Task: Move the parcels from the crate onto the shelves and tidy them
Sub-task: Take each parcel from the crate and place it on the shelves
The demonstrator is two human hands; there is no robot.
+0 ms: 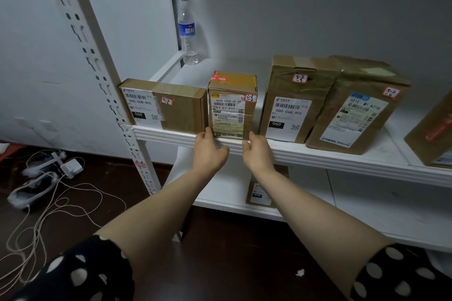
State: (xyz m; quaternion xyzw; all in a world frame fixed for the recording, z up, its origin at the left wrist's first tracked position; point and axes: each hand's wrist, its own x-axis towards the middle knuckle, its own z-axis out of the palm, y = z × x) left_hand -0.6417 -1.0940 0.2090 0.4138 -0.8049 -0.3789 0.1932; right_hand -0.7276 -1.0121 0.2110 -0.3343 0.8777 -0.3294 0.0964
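Observation:
A small brown parcel [231,107] marked 3-2-2 stands upright at the front edge of the white shelf [318,154]. My left hand [209,151] touches its lower left corner with a fingertip. At the lower right corner my right hand [257,153] does the same, and both thumbs sit against the shelf's front lip. Neither hand wraps round the parcel. A flat parcel [166,105] marked 3-2-1 stands to its left. To its right stand a taller parcel [293,102] marked 3-2-3 and a leaning one [357,112] marked 3-2-4. The crate is out of view.
A water bottle [187,32] stands at the shelf's back left corner. Another parcel [433,134] shows at the right edge, and one [259,190] lies on the lower shelf. The slotted upright post [102,76] is on the left. Cables and chargers [53,171] lie on the dark floor.

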